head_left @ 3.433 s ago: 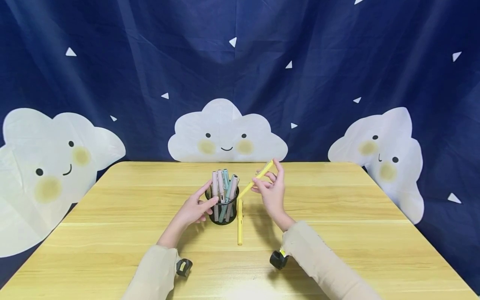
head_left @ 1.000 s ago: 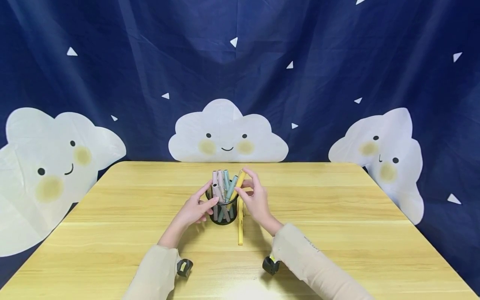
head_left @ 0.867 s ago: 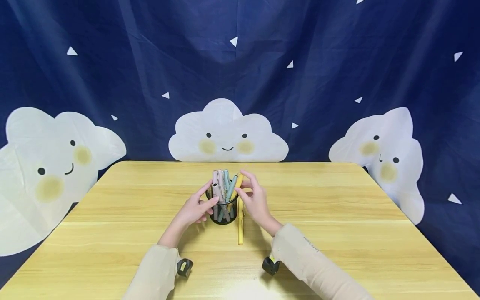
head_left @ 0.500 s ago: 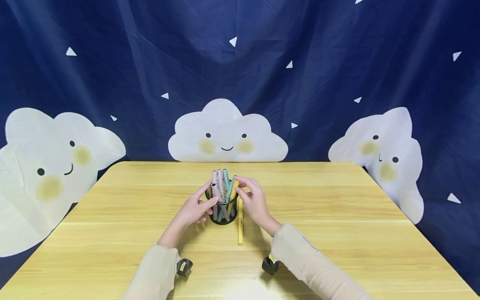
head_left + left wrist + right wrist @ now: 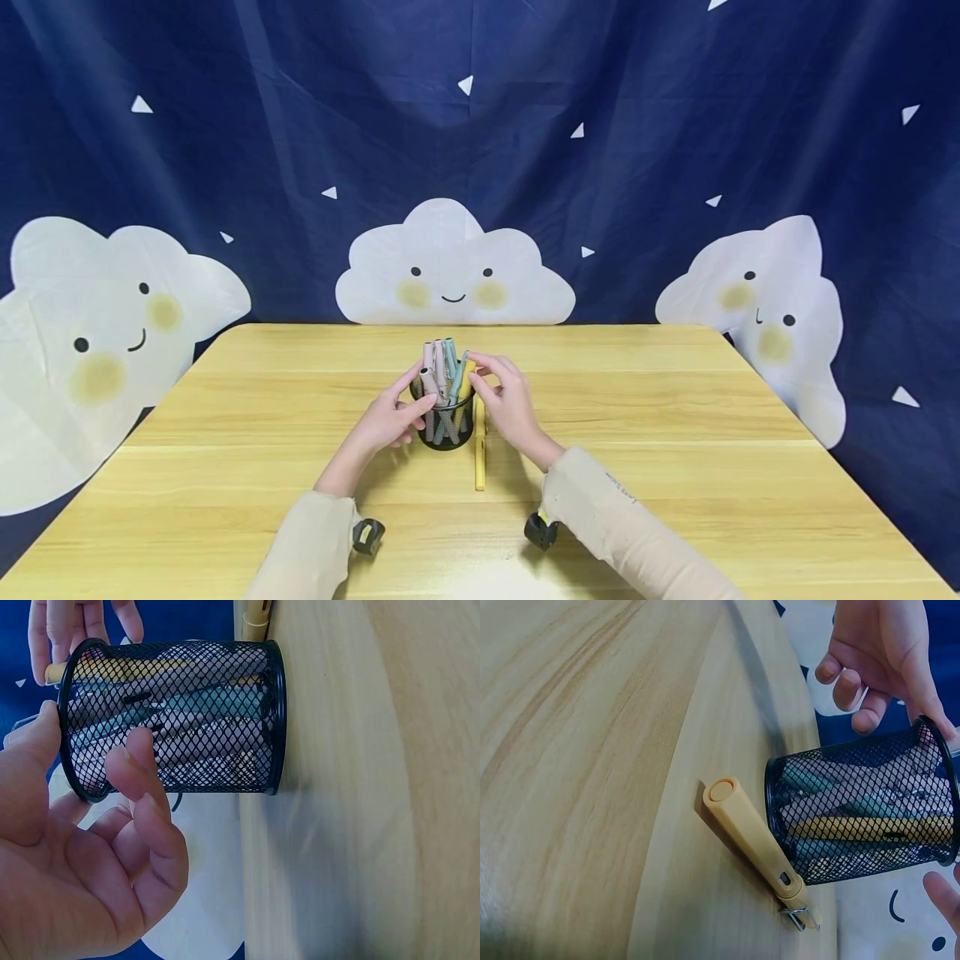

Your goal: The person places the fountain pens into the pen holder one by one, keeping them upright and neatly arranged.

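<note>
A black mesh pen holder [image 5: 446, 439] stands on the table with several pens in grey-pink, teal and yellow leaning in it. My left hand [image 5: 386, 419] grips its left side at the rim between thumb and index finger; the other fingers curl loosely beside the mesh [image 5: 180, 712]. At the holder's right side, my right hand [image 5: 512, 408] pinches the top end of a yellow pen [image 5: 467, 383]. Most of that pen is down inside the holder, showing through the mesh. A second yellow pen [image 5: 480, 458] with a metal clip lies on the table against the holder's right side.
The wooden table [image 5: 225, 467] extends around both arms. A dark blue curtain [image 5: 637, 100] with white clouds hangs behind its far edge. Black wrist cameras [image 5: 368, 536] sit under both sleeves, close over the tabletop.
My right hand has moved left and put the yellow pen it held above the table into the holder, then lowered it deeper. My left hand has stayed at the rim.
</note>
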Demonstrator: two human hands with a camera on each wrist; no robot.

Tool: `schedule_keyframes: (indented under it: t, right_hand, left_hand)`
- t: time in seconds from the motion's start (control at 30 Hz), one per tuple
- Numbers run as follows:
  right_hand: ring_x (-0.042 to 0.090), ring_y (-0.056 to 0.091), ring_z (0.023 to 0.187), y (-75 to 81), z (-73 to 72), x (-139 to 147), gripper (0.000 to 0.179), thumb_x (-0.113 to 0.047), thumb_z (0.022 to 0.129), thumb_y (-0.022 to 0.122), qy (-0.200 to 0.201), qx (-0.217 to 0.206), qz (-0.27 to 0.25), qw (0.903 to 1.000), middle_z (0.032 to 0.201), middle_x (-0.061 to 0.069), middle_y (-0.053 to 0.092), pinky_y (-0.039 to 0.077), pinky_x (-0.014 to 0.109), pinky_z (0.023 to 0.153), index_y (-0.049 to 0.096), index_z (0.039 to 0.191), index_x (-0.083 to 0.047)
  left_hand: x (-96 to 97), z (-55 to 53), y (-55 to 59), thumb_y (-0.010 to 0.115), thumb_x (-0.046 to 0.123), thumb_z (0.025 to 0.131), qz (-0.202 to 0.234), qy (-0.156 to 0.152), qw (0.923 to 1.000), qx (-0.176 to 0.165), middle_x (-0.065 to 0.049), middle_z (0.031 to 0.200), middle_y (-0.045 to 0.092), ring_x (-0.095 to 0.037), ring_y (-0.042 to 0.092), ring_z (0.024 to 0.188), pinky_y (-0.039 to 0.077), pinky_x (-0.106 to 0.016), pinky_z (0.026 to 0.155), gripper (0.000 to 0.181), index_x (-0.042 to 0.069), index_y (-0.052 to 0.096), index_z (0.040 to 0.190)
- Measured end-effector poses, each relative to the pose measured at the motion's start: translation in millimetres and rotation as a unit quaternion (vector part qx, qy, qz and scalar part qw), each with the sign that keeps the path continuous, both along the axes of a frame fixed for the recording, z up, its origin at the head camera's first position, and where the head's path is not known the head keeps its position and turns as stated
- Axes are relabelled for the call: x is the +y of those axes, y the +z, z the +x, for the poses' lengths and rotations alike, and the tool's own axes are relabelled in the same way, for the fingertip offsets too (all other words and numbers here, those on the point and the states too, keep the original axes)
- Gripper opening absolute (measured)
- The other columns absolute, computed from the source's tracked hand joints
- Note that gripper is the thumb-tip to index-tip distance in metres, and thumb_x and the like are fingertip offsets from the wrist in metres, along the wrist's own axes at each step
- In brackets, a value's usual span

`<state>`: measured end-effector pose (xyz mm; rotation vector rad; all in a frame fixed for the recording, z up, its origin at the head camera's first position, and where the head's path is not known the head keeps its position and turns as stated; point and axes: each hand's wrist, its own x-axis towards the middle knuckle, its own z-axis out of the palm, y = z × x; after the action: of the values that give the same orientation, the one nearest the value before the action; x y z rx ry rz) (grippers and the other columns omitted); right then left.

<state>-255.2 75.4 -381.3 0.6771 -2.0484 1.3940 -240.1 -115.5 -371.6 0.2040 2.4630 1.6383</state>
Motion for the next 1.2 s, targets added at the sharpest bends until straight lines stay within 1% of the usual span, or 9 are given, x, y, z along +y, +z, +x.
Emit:
schedule_keyframes:
  t: [0.17,0.4,0.57,0.67,0.83,0.93,1.03,1.13,1.2]
  right_hand:
    - [0.023,0.057,0.084,2.1,0.6,-1,0.025,0.000,0.082,0.061,0.000,-0.010,0.004,0.9999,0.099,0.012,0.060,0.049,0.021,0.055,0.062,0.108,-0.001]
    - [0.033,0.057,0.082,4.2,-0.1,-2,0.025,0.007,0.080,0.061,0.014,-0.010,-0.005,0.9998,0.098,0.020,0.059,0.049,0.025,0.052,0.061,0.105,0.006]
    - [0.022,0.057,0.084,5.1,1.1,-1,0.024,0.000,0.083,0.060,0.008,-0.026,-0.001,0.9996,0.099,0.013,0.060,0.049,0.022,0.054,0.062,0.107,0.001]
    - [0.019,0.056,0.084,5.1,1.2,-1,0.023,-0.004,0.085,0.059,0.007,-0.026,-0.001,0.9997,0.098,0.010,0.060,0.049,0.022,0.054,0.062,0.107,-0.001]
    - [0.023,0.056,0.084,6.6,0.6,-1,0.022,-0.002,0.084,0.060,0.018,-0.029,-0.007,0.9994,0.097,0.012,0.061,0.049,0.023,0.054,0.062,0.105,0.002]
    - [0.028,0.057,0.084,12.8,4.7,-1,0.022,0.002,0.082,0.060,0.029,-0.039,-0.015,0.9987,0.099,0.017,0.061,0.050,0.025,0.056,0.061,0.103,0.007]
    - [0.032,0.056,0.083,26.0,15.1,-3,0.020,0.008,0.080,0.059,0.029,-0.038,-0.009,0.9988,0.098,0.021,0.061,0.051,0.026,0.057,0.060,0.100,0.011]
    - [0.030,0.057,0.084,26.1,14.7,-3,0.022,0.006,0.080,0.061,0.020,-0.033,0.016,0.9991,0.098,0.020,0.061,0.051,0.025,0.058,0.060,0.102,0.010]
    - [0.027,0.057,0.086,19.5,8.8,-2,0.025,0.002,0.080,0.062,0.016,-0.032,0.029,0.9990,0.099,0.016,0.061,0.050,0.024,0.059,0.061,0.105,0.006]
  left_hand:
    - [-0.7,1.5,0.1,0.059,0.050,0.080,0.003,-0.007,0.9999,0.014,-0.016,0.070,0.061,-0.015,0.047,0.044,0.038,-0.022,0.040,0.076,0.028,0.022,0.143]
    - [0.5,-3.1,-4.0,0.060,0.041,0.083,-0.005,0.010,0.9999,-0.010,-0.019,0.073,0.061,-0.015,0.046,0.044,0.037,-0.022,0.042,0.071,0.030,0.022,0.142]
    - [0.6,-2.7,-3.6,0.059,0.039,0.084,-0.007,0.008,0.9999,-0.011,-0.019,0.073,0.061,-0.016,0.046,0.044,0.037,-0.023,0.041,0.070,0.030,0.021,0.143]
    - [0.7,-1.9,-2.8,0.060,0.039,0.084,-0.003,0.010,0.9999,-0.011,-0.019,0.072,0.061,-0.016,0.046,0.044,0.037,-0.023,0.041,0.070,0.031,0.022,0.142]
    - [0.7,-2.6,-4.0,0.060,0.037,0.085,0.005,0.006,0.9999,-0.007,-0.019,0.071,0.061,-0.016,0.045,0.043,0.037,-0.024,0.041,0.071,0.027,0.021,0.143]
    - [1.0,-3.5,-5.1,0.060,0.036,0.085,0.008,0.004,0.9999,-0.006,-0.018,0.071,0.060,-0.015,0.045,0.043,0.036,-0.024,0.041,0.071,0.026,0.021,0.143]
    - [1.2,-3.2,-4.6,0.060,0.036,0.085,0.008,0.003,1.0000,-0.003,-0.018,0.071,0.060,-0.015,0.045,0.043,0.036,-0.024,0.041,0.070,0.025,0.021,0.143]
    - [1.3,-2.8,-4.1,0.058,0.034,0.086,0.007,0.004,1.0000,-0.002,-0.018,0.071,0.060,-0.015,0.045,0.043,0.036,-0.024,0.041,0.068,0.025,0.022,0.143]
    - [1.2,-2.6,-4.2,0.058,0.032,0.087,0.007,0.004,1.0000,-0.001,-0.016,0.070,0.059,-0.015,0.044,0.043,0.036,-0.024,0.041,0.066,0.025,0.023,0.143]
